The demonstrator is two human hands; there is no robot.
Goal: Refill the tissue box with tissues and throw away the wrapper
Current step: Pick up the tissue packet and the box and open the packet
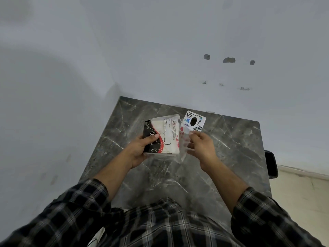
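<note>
Wall: a pale grey painted wall point(160, 41) is seen behind the table, marked by several small chipped holes at the upper right.
Table: a dark grey marble-patterned tabletop with white veins point(222, 157) is set into the corner; both hands are held above it.
Sleeves: dark checked shirt sleeves point(71, 211) are seen rolled back on both forearms.
Dark object: a black rounded item point(271, 164) is partly seen past the table's right edge; what it is cannot be told.
Tissue pack: a clear plastic wrapper printed in black, red and white point(156, 139) is held above the table's middle. A stack of white tissues point(170, 138) is contained in it, and a label reading "BIG TISSUES" is shown on its upper face.
Wrapper end: the loose, crinkled clear plastic at the pack's right end point(183, 148) is seen drawn out to the right, away from the stack. Whether it has been torn open cannot be told.
Tissue box: a white square box covered in stickers, with a dark oval opening in its top point(194, 121), is seen on the table just behind the right hand. Its contents cannot be made out through the opening.
Left hand: the left hand point(142, 148) is closed around the pack's left end, thumb on top.
Right hand: the right hand point(201, 145) is pinched on the loose plastic end.
</note>
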